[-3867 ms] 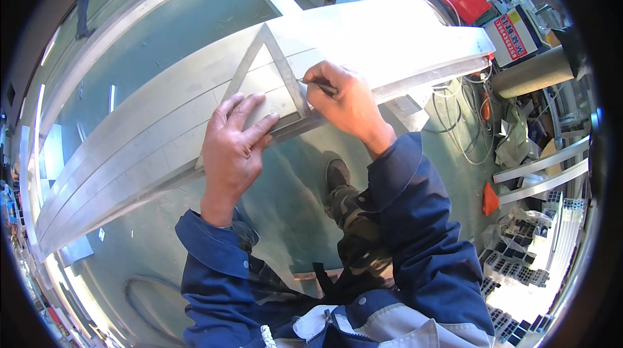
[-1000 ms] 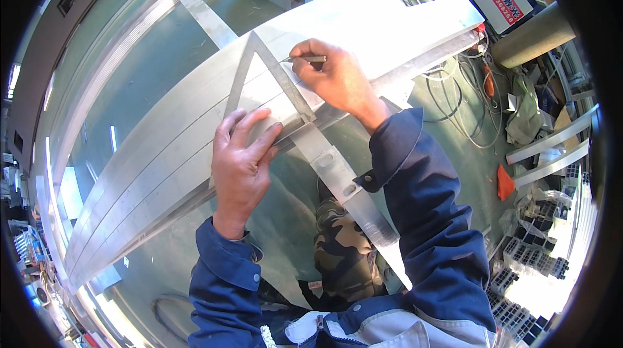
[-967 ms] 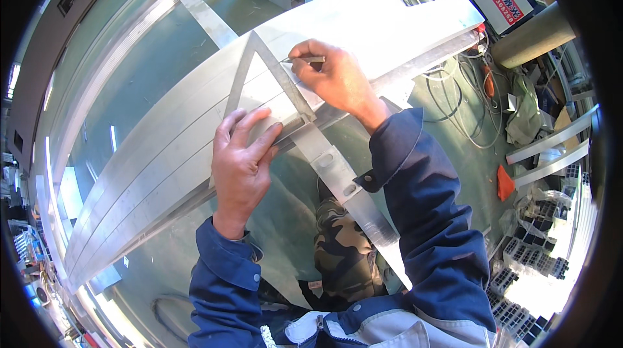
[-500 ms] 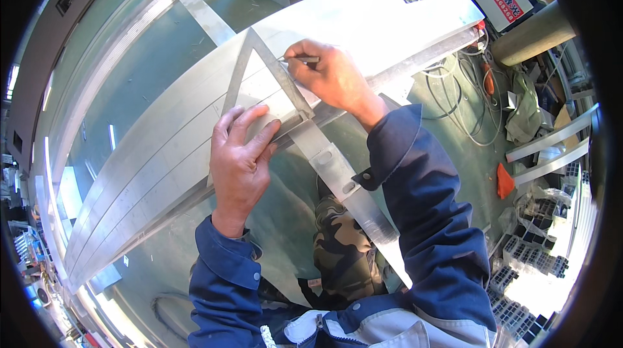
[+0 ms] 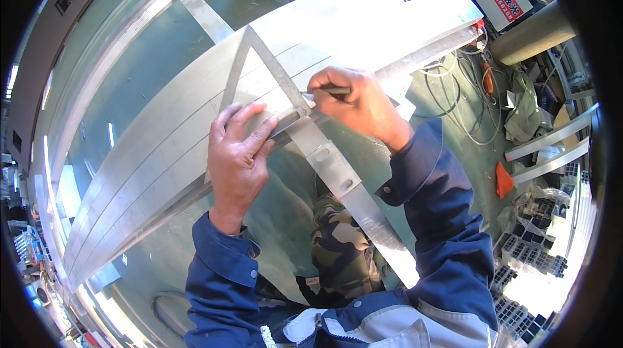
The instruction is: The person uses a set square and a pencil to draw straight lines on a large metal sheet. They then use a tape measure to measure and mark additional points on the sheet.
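Long silvery metal strips (image 5: 162, 118) lie side by side, slanting from lower left to upper right. Across them rests a metal triangle square (image 5: 278, 75), its base along the near edge of the strips. My left hand (image 5: 237, 161) grips that base, fingertips on top of it. A slim, dark, pen-like tool (image 5: 338, 90) sits pinched in my right hand (image 5: 363, 103), its tip beside the square's right leg, low down near the base. The fingers partly cover the tool, and I cannot tell whether its tip touches the metal.
A flat metal bar (image 5: 334, 169) with slots runs beneath the strips toward me; another bar (image 5: 201, 12) extends beyond them. Cables (image 5: 464, 105) lie on the floor to the right, near a brown tube (image 5: 535, 33). Bundled dark profiles (image 5: 535, 254) are stacked at lower right.
My right hand has slid down toward me and to the right along the square's right leg, tool in hand. The left hand stays on the square, shifted only slightly.
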